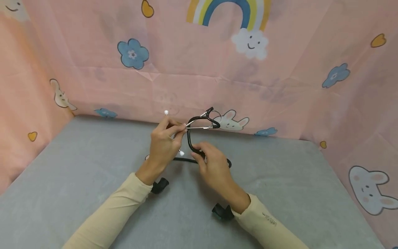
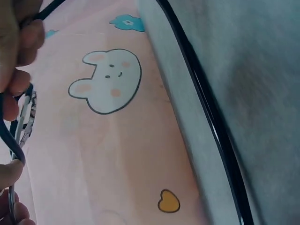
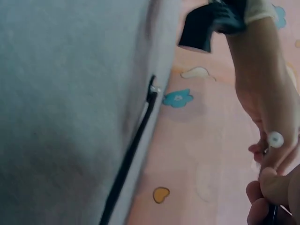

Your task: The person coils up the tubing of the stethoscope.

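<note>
A stethoscope with black tubing [image 1: 188,138] is held up over the table. My left hand [image 1: 164,141] pinches its two metal ear tubes [image 1: 197,127] between thumb and fingers. White eartips [image 1: 166,112] stick out past that hand, one above and one below. The yoke end of the tubing points away to the right. My right hand [image 1: 214,166] pinches the black tubing below, between thumb and fingertips. More tubing [image 3: 126,164] runs along the grey tabletop behind both hands. Its far end, by the left wrist, is mostly hidden in the head view.
A grey cloth-covered table [image 1: 295,193] lies beneath. Pink printed curtain [image 1: 174,52] hangs behind it and on both sides. Black wrist-worn devices [image 1: 222,211] sit under both forearms.
</note>
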A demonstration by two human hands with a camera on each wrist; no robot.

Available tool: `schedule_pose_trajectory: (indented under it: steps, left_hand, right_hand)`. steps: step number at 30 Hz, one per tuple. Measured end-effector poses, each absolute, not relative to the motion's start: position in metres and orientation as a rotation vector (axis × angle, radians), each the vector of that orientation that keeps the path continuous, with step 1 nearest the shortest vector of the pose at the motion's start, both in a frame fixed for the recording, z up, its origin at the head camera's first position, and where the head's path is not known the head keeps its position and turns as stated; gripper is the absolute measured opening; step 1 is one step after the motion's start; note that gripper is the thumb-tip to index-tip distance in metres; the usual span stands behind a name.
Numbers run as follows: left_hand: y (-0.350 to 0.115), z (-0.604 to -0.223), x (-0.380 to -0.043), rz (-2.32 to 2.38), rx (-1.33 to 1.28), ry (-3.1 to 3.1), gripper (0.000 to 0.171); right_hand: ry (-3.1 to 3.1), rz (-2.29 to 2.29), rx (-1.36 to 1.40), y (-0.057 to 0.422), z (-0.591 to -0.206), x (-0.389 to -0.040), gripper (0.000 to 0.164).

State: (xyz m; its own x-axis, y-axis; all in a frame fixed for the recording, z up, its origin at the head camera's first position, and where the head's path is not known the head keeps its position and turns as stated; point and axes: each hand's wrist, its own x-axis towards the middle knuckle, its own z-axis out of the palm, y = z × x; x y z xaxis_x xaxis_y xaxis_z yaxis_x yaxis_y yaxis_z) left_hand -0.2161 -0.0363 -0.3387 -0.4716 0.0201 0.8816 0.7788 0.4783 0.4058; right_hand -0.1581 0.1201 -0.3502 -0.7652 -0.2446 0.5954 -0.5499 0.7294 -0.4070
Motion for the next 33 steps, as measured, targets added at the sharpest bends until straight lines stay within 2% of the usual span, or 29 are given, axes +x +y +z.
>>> schedule_pose_trajectory:
  steps: [8,14,19,23,25,28,33]
  left_hand:
    - [-0.031,-0.346,-0.215,-0.739,-0.782,-1.930,0.009]
    - [-0.029,-0.352,-0.212,-0.578,-0.856,-1.972,0.015]
    - [-0.032,-0.359,-0.206,-0.510,-0.903,-1.970,0.009]
    - [-0.030,-0.362,-0.207,-0.516,-0.942,-1.957,0.022]
    - [-0.028,-0.362,-0.208,-0.539,-0.960,-1.939,0.021]
    - [-0.028,-0.361,-0.212,-0.593,-0.983,-1.899,0.015]
    - [-0.033,-0.363,-0.218,-0.629,-1.050,-1.854,0.014]
  right_hand:
    - [-2.444,0.952,0.613,0.134,-0.342,-0.158,0.018]
    - [-2.490,1.142,0.501,0.140,-0.336,-0.162,0.015]
    - [-2.547,1.174,0.443,0.139,-0.337,-0.163,0.013]
    - [-2.576,1.210,0.430,0.142,-0.336,-0.164,0.011]
    - [-2.586,1.230,0.430,0.145,-0.335,-0.165,0.011]
    - [-2.589,1.174,0.457,0.151,-0.332,-0.166,0.014]
    - [-2.543,0.905,0.489,0.162,-0.327,-0.169,0.019]
